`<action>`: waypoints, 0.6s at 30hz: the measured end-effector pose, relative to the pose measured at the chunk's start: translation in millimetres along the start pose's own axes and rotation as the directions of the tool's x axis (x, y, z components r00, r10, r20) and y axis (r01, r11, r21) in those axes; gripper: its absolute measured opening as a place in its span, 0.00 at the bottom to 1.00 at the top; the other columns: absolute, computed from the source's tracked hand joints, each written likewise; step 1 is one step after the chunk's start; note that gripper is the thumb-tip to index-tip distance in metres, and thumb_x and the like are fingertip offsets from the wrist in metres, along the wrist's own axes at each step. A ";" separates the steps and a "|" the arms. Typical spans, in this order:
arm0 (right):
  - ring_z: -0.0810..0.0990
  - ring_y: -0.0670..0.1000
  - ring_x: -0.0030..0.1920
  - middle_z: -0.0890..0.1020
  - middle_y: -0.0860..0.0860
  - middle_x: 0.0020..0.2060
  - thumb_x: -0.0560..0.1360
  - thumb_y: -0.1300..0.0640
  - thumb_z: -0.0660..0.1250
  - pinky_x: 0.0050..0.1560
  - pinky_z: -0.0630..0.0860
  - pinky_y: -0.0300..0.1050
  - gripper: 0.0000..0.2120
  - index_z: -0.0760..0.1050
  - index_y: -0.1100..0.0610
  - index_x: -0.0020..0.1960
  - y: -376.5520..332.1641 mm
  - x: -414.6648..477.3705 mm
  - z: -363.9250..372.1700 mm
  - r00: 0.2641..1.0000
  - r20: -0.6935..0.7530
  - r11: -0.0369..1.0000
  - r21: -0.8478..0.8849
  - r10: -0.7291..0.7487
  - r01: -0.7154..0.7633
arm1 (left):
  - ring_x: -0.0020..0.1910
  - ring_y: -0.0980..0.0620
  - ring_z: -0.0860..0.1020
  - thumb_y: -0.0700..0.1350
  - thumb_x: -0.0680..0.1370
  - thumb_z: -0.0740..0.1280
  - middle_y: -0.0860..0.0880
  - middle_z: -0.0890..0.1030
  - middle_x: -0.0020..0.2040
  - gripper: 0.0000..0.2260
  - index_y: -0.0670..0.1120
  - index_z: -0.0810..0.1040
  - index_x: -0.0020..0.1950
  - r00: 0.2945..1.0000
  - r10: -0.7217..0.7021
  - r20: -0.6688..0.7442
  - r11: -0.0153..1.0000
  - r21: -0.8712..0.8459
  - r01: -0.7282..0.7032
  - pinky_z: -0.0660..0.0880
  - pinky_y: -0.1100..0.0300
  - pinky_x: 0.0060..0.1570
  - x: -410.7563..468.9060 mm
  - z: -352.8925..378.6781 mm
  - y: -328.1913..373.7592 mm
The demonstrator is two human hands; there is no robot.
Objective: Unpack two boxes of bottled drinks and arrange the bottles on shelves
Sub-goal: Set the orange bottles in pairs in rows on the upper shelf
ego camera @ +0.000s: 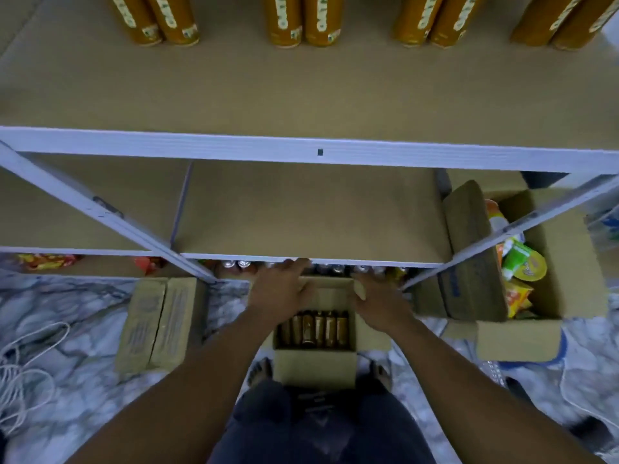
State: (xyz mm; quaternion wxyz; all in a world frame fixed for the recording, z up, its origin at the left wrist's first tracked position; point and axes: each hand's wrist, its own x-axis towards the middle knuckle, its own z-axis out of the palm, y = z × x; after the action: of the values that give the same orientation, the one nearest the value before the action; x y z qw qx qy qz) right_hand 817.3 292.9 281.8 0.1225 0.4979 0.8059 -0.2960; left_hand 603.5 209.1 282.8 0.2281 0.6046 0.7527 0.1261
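An open cardboard box (316,365) stands on the floor between my feet, with several amber bottles (315,328) upright inside. My left hand (284,289) grips the box's far flap (326,293) at its left side. My right hand (376,304) grips the same flap at its right corner. Pairs of amber bottles (303,21) with white lettering stand along the back of the upper shelf (301,92). The middle shelf (311,212) below it shows bare brown board.
A closed cardboard box (157,324) lies on the floor at left. An open box of snack packets (522,262) sits at right under the white shelf frame (301,150). Cans (248,264) line the lowest shelf. White cord (20,370) lies at far left on the marble-patterned floor.
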 end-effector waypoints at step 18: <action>0.75 0.58 0.67 0.74 0.55 0.72 0.82 0.39 0.61 0.61 0.75 0.49 0.28 0.64 0.49 0.78 132.4 187.4 293.6 0.945 0.325 0.993 0.106 0.019 -0.057 | 0.62 0.42 0.79 0.59 0.81 0.68 0.44 0.80 0.66 0.24 0.50 0.72 0.74 0.795 -0.340 0.502 0.897 -0.081 0.435 0.77 0.50 0.60 35.0 332.0 -174.3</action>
State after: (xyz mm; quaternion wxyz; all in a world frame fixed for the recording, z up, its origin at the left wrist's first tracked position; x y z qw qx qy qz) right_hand 815.8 297.4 -90.8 0.2301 0.4643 0.7469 -0.4166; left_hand 613.7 173.0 -92.0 0.4837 0.4240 0.7656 -0.0036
